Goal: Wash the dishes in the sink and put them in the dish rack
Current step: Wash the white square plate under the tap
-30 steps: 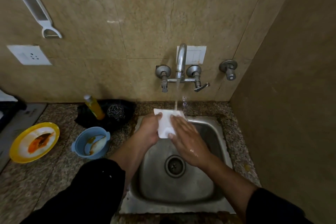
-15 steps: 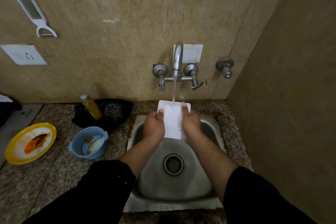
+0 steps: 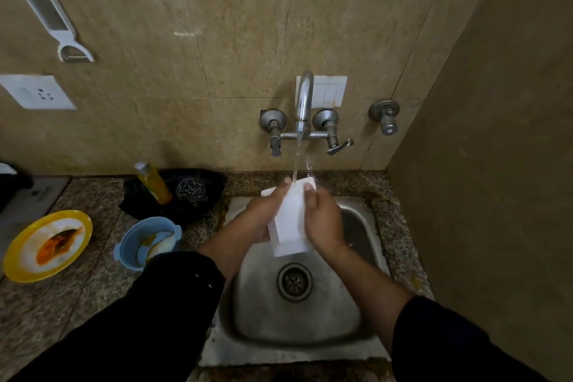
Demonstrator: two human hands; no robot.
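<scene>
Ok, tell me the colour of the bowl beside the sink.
The bowl is light blue, clearest in the head view.

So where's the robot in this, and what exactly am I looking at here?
There is no robot here. These are a person's two bare hands, filmed by one wide-angle camera worn on the head, which looks forward and down. That is why the dark sleeves come in from the bottom edge.

The left hand and the right hand both grip a white rectangular dish. They hold it under the water running from the wall tap, above the steel sink.

On the granite counter to the left are a yellow plate with orange food remains and a blue bowl, also dirty. Behind them are a steel scrubber and a bottle of yellow liquid.
</scene>
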